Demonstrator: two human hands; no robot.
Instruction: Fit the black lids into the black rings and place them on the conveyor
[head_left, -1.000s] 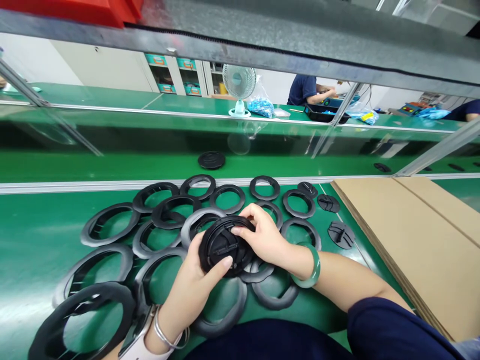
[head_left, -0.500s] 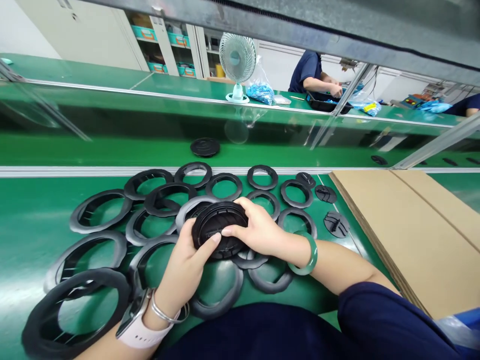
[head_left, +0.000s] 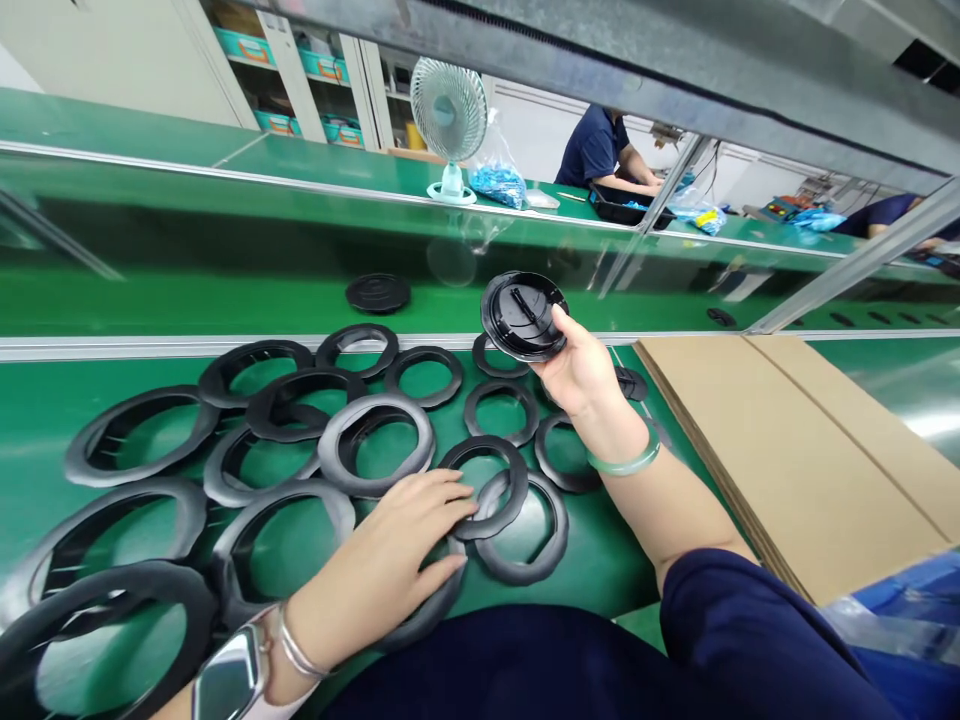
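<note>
My right hand (head_left: pixel 581 370) holds up a round black plastic cap (head_left: pixel 525 312) by its lower right edge, above the far edge of the near table strip. A raised bar crosses the middle of the cap. My left hand (head_left: pixel 401 540) is low over the green tabletop (head_left: pixel 600 560), palm down, with its fingers stretched out. Its fingertips are at the edge of a black ring (head_left: pixel 499 525); whether they press on it I cannot tell. Under that ring lies a greyer ring (head_left: pixel 555 560). Just beyond my left hand is a thick grey ring (head_left: pixel 420 425).
Many black rings, such as a large one (head_left: pixel 180 580), spread over the left side. Brown cardboard sheets (head_left: pixel 810 430) lie at the right. A dark disc (head_left: pixel 379 293) rests on the green strip behind. Beyond stand a fan (head_left: pixel 450 110) and a person (head_left: pixel 600 150) at a black tray (head_left: pixel 626 208).
My hands have parted. The right one has carried the cap up and away to the right, while the left has let go and opened over the rings. The view has shifted slightly right.
</note>
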